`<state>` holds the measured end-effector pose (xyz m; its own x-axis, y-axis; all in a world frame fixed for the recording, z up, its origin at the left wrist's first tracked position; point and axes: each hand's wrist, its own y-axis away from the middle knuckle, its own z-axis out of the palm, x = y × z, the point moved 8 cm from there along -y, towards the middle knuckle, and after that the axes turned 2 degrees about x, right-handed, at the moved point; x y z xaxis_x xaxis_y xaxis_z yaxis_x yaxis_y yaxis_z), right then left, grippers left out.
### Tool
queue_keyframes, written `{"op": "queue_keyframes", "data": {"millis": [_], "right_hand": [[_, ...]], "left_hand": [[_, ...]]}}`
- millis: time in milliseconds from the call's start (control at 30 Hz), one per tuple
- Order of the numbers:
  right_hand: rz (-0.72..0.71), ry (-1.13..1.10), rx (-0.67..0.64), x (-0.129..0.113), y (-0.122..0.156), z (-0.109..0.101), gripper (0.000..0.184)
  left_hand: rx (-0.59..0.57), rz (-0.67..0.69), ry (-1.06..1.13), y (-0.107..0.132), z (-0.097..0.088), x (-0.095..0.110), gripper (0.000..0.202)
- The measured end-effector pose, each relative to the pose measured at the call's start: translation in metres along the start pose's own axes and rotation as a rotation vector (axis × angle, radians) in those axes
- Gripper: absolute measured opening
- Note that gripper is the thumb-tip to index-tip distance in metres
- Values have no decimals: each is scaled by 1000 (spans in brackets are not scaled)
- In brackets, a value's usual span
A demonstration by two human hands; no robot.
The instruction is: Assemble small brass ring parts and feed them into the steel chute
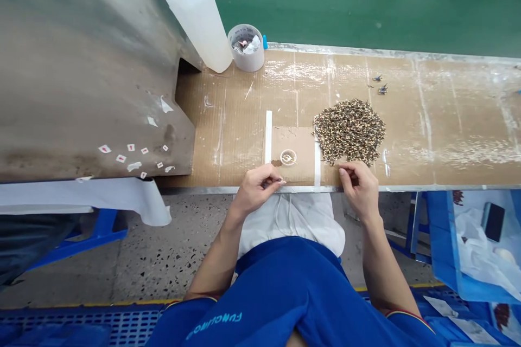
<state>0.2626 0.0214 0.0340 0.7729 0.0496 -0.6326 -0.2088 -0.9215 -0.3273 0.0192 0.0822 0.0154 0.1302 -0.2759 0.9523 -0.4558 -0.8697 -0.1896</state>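
Observation:
My left hand [257, 188] is closed in a pinch at the bench's front edge, a tiny dark piece with a pale end showing at the fingertips. Just beyond it lies a cardboard piece [299, 143] edged by white tape strips, with a small ring-shaped white item [288, 157] on it. My right hand [360, 184] rests at the near side of a heap of tiny dark and brass-coloured parts [350, 130]. Its thumb and forefinger are pressed together, and whatever may be between them is too small to make out.
A white bottle with a blue cap [199, 16] and a tape core holding scraps [246, 49] stand at the back. A metal housing [93, 65] rises on the left. Small dark pieces [382, 89] lie beyond the heap. Blue bins [443, 244] sit below right.

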Motion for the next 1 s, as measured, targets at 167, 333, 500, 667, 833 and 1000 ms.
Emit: {"op": "queue_keyframes", "data": {"millis": [167,333,500,667,833,1000], "right_hand": [[19,149,-35,-5,-10,15,25],[-33,213,-62,-6,-9,19,24],[-165,254,-137,-15,1,18,21],[-238,251,-201,-17,-4,22,24],[-271,165,-103,-20,-9,22,23],[-80,-58,-67,-25,-2,26,18]], "left_hand": [[8,4,-22,0,0,1,21],[14,9,-25,1,0,2,22],[21,-5,-12,0,0,2,20],[22,-16,0,0,1,0,23],[49,-17,-12,3,0,-1,20],[57,-7,-77,4,1,-1,19]]}}
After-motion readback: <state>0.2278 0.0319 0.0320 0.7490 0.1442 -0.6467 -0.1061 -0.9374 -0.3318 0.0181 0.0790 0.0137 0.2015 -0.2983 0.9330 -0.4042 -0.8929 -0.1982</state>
